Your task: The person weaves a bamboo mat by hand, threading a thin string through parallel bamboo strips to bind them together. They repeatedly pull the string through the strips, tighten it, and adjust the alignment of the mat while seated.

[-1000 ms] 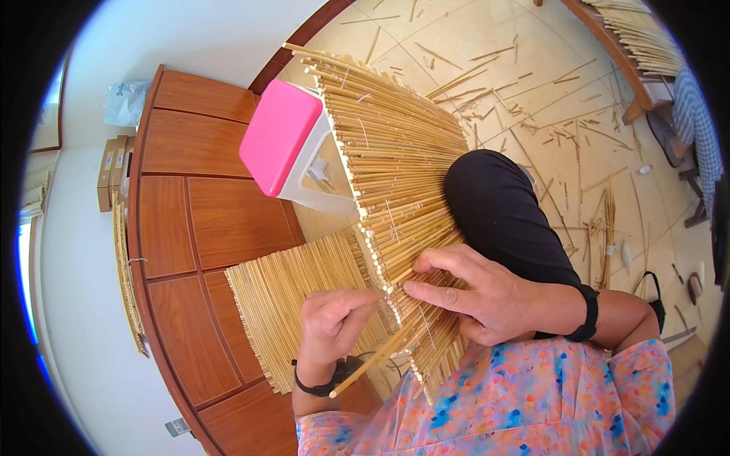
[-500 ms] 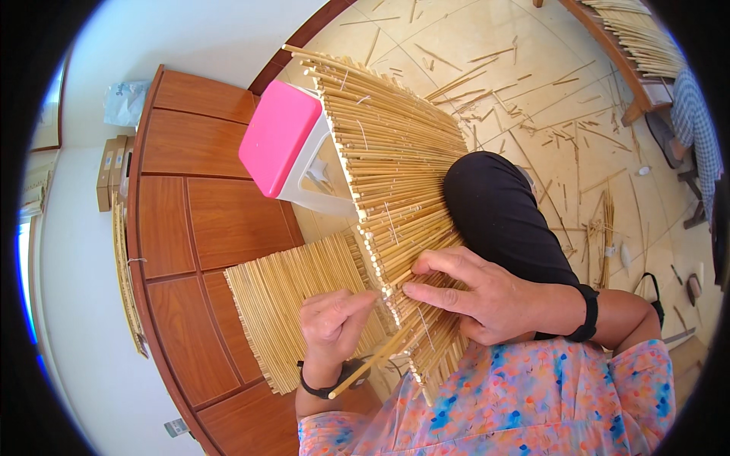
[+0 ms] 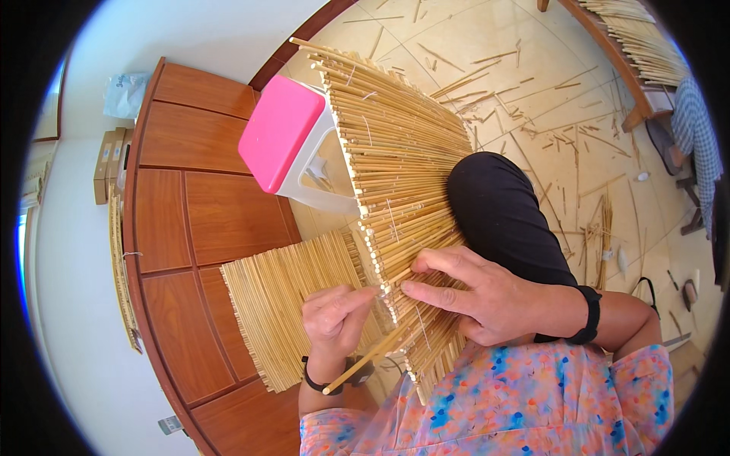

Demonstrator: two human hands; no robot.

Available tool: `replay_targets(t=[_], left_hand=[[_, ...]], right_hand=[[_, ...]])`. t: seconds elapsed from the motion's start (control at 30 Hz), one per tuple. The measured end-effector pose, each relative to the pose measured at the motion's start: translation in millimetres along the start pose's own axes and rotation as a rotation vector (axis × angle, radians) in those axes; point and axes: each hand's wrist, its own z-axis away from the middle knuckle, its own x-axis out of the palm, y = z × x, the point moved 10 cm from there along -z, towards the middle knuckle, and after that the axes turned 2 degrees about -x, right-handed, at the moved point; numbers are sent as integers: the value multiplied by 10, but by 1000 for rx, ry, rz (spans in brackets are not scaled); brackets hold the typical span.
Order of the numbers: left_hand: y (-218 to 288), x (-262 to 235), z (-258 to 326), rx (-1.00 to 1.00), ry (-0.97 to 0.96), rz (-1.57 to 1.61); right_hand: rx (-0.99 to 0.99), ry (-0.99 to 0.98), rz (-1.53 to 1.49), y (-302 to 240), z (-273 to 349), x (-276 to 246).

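A mat of thin reed sticks tied with light thread (image 3: 403, 137) slants across my lap, its cut ends making the left edge. My right hand (image 3: 494, 296) grips the mat near that edge, two fingers pressed on the sticks with a stick between their tips. My left hand (image 3: 334, 315) is closed in a pinch just left of the same edge; what its fingertips hold is too small to make out. One loose-ended stick (image 3: 357, 365) juts out toward the lower left, past my left wrist. The mat's underside is hidden.
A second reed mat (image 3: 285, 296) lies against the wooden cabinet (image 3: 205, 327). Behind the first mat stands a stool with a pink top (image 3: 281, 133). Stick scraps (image 3: 487, 95) litter the tiled floor. At upper right, a bench (image 3: 620, 53) bears more sticks, near another person's sleeve (image 3: 696, 129).
The view has shifted slightly. Both hands keep nearly the same place and hold on the mat's edge; no other clear movement shows.
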Motion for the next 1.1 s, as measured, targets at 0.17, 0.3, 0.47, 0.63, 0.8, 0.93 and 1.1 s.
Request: replay_targets(t=[0.17,0.3,0.47,0.63,0.8,0.93,1.1], left_hand=[[11,17,-9,-3,2,-9],[128,39,-81,48,-48,-119],[-39,25,-78,-329,-45,-43],[-55,36,-63,-423,-102,24],[44,72,-123,-346,-121,24],[76,146,-150,-349,-209,84],[-104,-150,-346,-522,-125,-11]], right_hand=[[3,-17,7,2,-8,9],[25,-41,5,-6,-22,48],[41,-51,5,8,-51,22],[15,-26,2,-6,-27,2],[12,-16,12,-18,-20,21],[4,-15,26,-28,-3,-5],[-2,35,38,-43,5,-60]])
